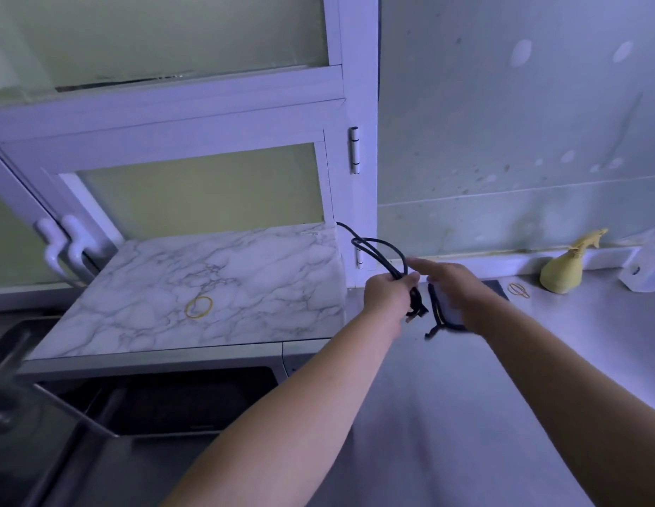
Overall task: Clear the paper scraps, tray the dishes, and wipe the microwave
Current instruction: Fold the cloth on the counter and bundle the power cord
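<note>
One rubber band [199, 307], marbled microwave [245, 272], grey counter [446, 415]

The microwave [194, 287] sat at 9 o'clock. Its top looked like white marble with grey lines. Its dark door [44, 426] hung open at 7 o'clock. Its black cord [391, 247] looped out toward 3 o'clock.

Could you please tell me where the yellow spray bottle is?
The spray bottle stands on the counter, far right in the head view, against the wall.

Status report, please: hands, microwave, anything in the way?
Left hand grips black cord loops. Right hand blurred, finger pointed at cord. Microwave stands open, rubber band on top.
</note>
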Tool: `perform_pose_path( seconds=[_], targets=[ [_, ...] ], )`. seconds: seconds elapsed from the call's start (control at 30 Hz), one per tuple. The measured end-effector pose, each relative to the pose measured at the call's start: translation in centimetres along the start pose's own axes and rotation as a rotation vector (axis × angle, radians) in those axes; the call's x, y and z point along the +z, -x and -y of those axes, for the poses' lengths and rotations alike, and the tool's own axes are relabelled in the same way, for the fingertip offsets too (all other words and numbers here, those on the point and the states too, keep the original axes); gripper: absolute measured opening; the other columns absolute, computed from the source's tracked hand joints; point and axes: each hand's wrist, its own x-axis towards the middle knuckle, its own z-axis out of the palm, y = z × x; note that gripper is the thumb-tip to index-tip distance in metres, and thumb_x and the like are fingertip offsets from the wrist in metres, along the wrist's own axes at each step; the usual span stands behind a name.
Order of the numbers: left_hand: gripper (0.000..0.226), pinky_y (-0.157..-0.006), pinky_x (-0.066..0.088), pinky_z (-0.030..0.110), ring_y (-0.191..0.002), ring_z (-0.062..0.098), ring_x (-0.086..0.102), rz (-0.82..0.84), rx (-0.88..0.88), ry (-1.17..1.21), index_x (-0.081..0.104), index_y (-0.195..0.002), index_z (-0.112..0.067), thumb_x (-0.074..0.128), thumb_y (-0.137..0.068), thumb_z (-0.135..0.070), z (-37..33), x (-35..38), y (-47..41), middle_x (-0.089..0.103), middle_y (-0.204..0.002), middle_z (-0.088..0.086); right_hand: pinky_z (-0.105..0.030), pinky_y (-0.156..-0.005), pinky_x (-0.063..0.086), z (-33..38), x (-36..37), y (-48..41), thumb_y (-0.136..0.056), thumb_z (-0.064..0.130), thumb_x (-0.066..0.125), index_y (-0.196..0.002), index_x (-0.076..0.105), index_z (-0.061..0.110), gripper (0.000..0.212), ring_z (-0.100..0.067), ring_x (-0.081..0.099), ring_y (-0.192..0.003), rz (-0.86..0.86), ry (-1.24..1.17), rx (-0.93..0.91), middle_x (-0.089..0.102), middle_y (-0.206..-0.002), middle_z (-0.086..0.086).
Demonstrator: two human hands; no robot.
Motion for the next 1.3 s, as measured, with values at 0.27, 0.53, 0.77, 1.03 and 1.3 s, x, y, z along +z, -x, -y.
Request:
perform_pose_path(
  seconds=[0.27,0.53,0.77,1.03,1.3],
  targets=[
    [0.024,-0.07,0.049,0.03,-0.093,0.031,0.068,-0.001,0.171,-0.363,0.069,-0.11,-0.007,0.063,-0.093,-0.023,-0.5,-2.0,0.5,0.07,-0.098,0.016,-0.031,-0.074,0.041,4.7,3.7,-3.2,-0.076,0.032,0.082,-0.09,0.071,0.005,0.033,-0.022,0.06,-0.091,-0.01,0.402,0.052,0.07,-0.09,-0.005],
    [0.018,-0.058,0.039,0.027,-0.064,0.019,0.055,0.156,0.284,-0.672,0.062,-0.075,-0.018,0.068,-0.087,-0.03,-3.0,-5.7,1.8,0.061,-0.07,0.001,-0.023,-0.047,0.043,4.0,4.8,-4.7,-0.085,0.009,0.072,-0.076,0.059,0.001,0.017,-0.023,0.06,-0.057,-0.135,0.302,-0.003,0.066,-0.066,-0.011],
    [0.011,-0.079,0.054,0.03,-0.089,0.018,0.07,-0.409,0.359,-0.882,0.078,-0.083,-0.02,0.069,-0.084,-0.025,-5.8,-23.2,1.9,0.076,-0.086,-0.004,-0.024,-0.048,0.044,0.9,3.8,-4.8,-0.092,0.014,0.07,-0.1,0.06,-0.003,0.022,-0.028,0.071,-0.06,-0.039,0.089,0.053,0.074,-0.073,-0.019],
    [0.011,-0.06,0.043,0.026,-0.058,0.016,0.054,-0.432,0.102,-0.719,0.076,-0.064,-0.014,0.084,-0.071,-0.014,-3.4,-34.0,2.2,0.063,-0.061,0.004,-0.048,-0.067,0.052,0.2,3.9,-4.2,-0.083,0.026,0.08,-0.084,0.074,0.001,0.026,-0.033,0.053,-0.07,-0.101,0.238,0.055,0.053,-0.079,-0.012],
    [0.017,-0.057,0.036,0.029,-0.062,0.024,0.052,-0.351,0.071,-1.051,0.069,-0.065,-0.01,0.062,-0.079,-0.003,-4.5,-31.7,1.5,0.056,-0.063,0.012,-0.03,-0.065,0.042,0.0,4.0,-3.5,-0.089,0.02,0.073,-0.095,0.074,-0.002,0.023,-0.021,0.058,-0.066,-0.035,0.162,0.041,0.073,-0.073,-0.003]
  ],
)
